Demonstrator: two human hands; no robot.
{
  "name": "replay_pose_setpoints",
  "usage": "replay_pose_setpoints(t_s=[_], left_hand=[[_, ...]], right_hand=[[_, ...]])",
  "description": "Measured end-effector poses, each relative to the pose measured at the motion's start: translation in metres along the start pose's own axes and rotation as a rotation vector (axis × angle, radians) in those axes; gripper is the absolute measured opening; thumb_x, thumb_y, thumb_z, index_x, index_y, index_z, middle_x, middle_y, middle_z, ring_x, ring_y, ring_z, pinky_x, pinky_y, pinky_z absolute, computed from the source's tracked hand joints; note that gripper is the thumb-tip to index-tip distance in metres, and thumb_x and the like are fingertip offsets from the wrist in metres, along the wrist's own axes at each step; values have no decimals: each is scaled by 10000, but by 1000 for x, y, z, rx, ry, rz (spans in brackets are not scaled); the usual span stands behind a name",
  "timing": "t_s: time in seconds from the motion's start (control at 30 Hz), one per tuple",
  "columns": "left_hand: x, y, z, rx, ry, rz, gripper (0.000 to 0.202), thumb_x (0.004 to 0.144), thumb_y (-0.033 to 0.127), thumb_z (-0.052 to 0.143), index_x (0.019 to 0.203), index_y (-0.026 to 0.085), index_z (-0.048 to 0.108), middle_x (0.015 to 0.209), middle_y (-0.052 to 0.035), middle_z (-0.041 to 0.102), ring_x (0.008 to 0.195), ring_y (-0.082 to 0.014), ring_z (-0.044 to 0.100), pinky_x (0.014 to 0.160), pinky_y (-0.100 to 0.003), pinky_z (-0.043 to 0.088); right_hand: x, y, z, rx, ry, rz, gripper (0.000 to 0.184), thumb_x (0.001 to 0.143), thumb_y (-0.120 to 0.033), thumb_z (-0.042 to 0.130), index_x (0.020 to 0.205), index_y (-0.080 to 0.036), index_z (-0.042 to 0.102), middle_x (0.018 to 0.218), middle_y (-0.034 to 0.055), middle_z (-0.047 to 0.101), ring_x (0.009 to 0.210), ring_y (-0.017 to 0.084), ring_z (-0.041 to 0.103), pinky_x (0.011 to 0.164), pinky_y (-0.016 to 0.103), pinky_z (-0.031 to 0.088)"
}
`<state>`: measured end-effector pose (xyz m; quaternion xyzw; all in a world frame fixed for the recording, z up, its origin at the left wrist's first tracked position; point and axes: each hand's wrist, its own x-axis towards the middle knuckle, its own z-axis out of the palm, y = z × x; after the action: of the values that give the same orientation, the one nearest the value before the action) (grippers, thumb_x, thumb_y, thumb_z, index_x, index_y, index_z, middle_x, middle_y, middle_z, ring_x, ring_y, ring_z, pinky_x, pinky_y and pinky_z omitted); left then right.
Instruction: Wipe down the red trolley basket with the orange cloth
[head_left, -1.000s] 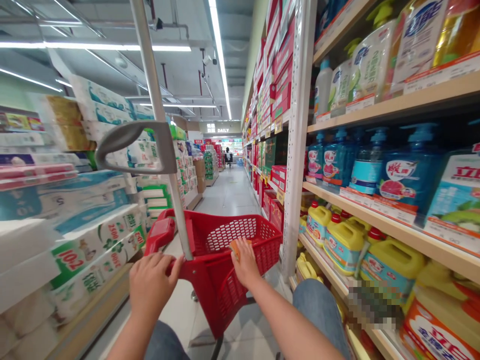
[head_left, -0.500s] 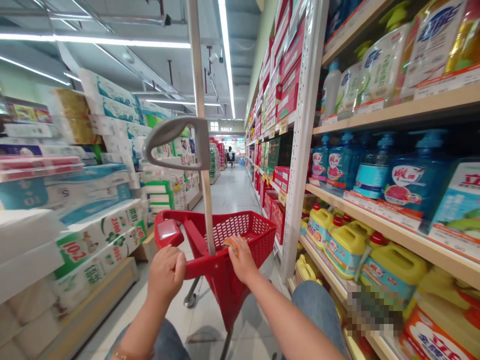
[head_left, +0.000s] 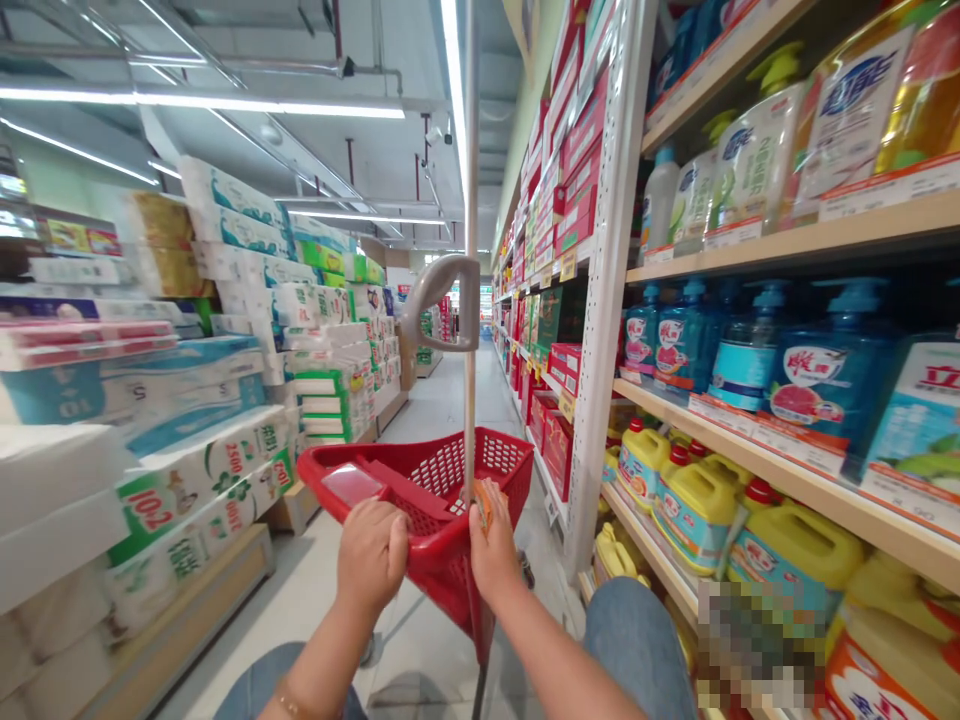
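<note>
In the middle of the view is a red plastic shopping cart (head_left: 442,535) with a basket of pierced sides. My left hand (head_left: 373,555) is closed around its handle bar at the near left. At the bar's right end my right hand (head_left: 493,555) presses a small orange item (head_left: 487,500) beside the pole; its kind is hidden by my fingers. A pale upright pole (head_left: 470,420) rises from the cart, carrying a grey loop-shaped grip (head_left: 450,305) partway up. I cannot see anything inside the basket.
Toilet paper packs (head_left: 202,490) are stacked high along the left. On the right, a shelf unit (head_left: 750,240) holds pump bottles (head_left: 810,365) and yellow detergent jugs (head_left: 697,500). Red boxes (head_left: 555,440) line the shelving farther off. A tiled aisle (head_left: 442,400) runs straight ahead.
The cart has turned, its handle side swinging so the pole and grey grip now stand farther right and seen more edge-on. Both hands have shifted with it, the left one rightward.
</note>
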<state>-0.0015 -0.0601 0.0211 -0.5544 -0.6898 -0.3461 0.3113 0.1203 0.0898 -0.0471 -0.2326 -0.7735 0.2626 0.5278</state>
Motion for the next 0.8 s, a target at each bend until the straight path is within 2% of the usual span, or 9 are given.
replay_pose_setpoints(t_s=[0.17,0.23,0.3,0.4,0.5,0.57,0.63,0.7,0.8], left_hand=[[3,50,11,134,-52,-68,357,909,250,310,642,211,544,673,-39,589,735,-187,529,833,-380,381],[6,67,14,165,-86,-78,352,914,256,320,654,211,553,683,-40,602,742,-193,538,839,-391,372],[9,76,16,166,-113,-68,360,921,263,319,673,210,575,685,-42,616,736,-194,550,841,-398,368],[17,68,15,105,-194,34,379,929,286,315,722,211,623,714,-44,648,746,-189,579,841,-384,379],[29,39,10,78,-210,73,372,930,330,323,890,219,675,949,-56,700,968,-214,598,915,-382,375],[38,22,8,147,-189,3,355,919,358,342,1001,234,665,1089,-53,681,1076,-241,568,944,-406,365],[45,16,8,228,-193,-61,349,909,366,357,970,206,661,1027,-74,692,1009,-253,595,917,-412,380],[48,22,12,292,-200,-96,359,913,351,340,921,182,657,943,-89,698,938,-254,611,876,-407,396],[47,32,16,310,-199,-86,376,925,317,308,955,168,652,962,-97,697,966,-255,606,866,-396,400]], right_hand=[[-37,-44,-9,2,147,39,521,986,-353,251,1479,-192,197,1520,81,249,1401,240,210,1123,503,260],[-37,-57,-25,-49,117,-47,524,976,-341,300,1473,-194,225,1516,80,262,1397,252,222,1122,516,251],[-25,-65,-43,-115,56,-140,479,959,-329,358,1418,-194,362,1439,88,407,1351,253,326,1115,511,266],[2,-65,-72,-182,-110,-225,366,938,-314,415,1260,-217,561,1246,71,600,1206,234,509,1070,466,350],[22,-55,-91,-174,-206,-214,341,943,-304,404,1223,-242,588,1222,44,619,1171,212,542,1045,433,388],[26,-48,-90,-180,-179,-183,351,940,-298,396,1234,-240,579,1242,46,608,1185,217,533,1048,444,382],[25,-48,-77,-232,-105,-149,377,917,-287,416,1250,-199,570,1252,88,597,1202,254,516,1057,484,354],[19,-56,-58,-296,-59,-154,443,865,-264,465,1277,-124,546,1276,151,569,1234,304,475,1078,524,299],[8,-73,-34,-313,-88,-275,597,781,-246,529,1339,-46,467,1365,193,475,1312,335,364,1122,520,212]])
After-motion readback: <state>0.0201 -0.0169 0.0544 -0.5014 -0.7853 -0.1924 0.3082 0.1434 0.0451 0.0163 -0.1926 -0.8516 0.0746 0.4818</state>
